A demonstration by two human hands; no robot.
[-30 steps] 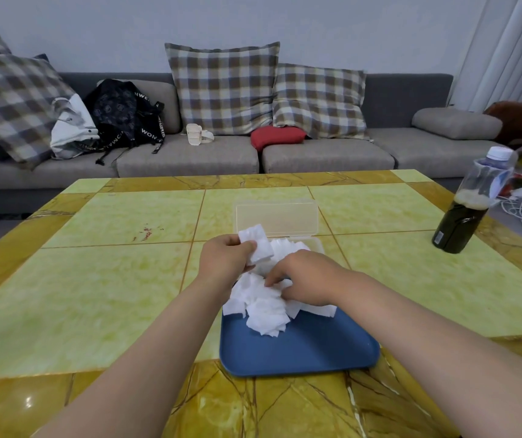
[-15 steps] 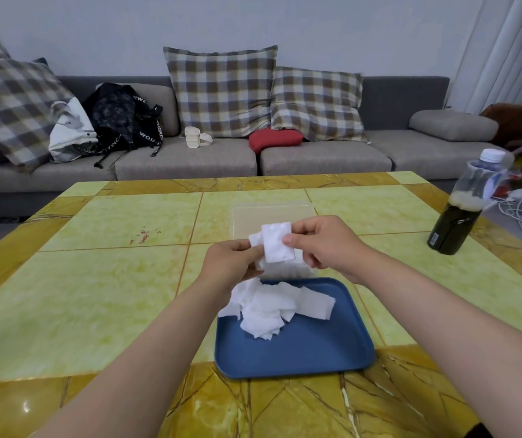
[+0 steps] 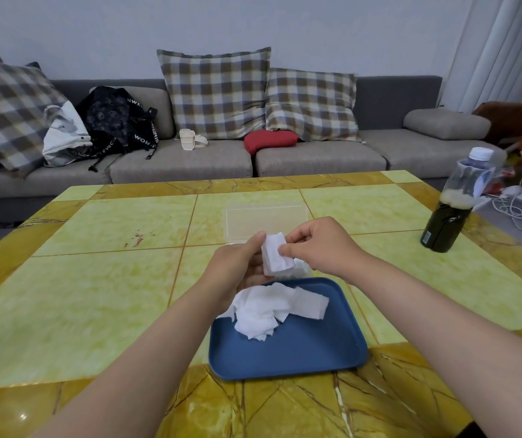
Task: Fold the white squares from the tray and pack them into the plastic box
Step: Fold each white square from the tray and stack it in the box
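Folding, frame centre: left hand [image 3: 237, 267] and right hand [image 3: 319, 245] pinch one square [image 3: 277, 256] above tray [image 3: 300, 352]; align edges, crease firmly before boxing.

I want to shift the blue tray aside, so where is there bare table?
Free: the green tiles left of the blue tray, and the stretch between the plastic box and the bottle. Crowded: the middle, where left hand and right hand hold a folded white square by the pile of squares.
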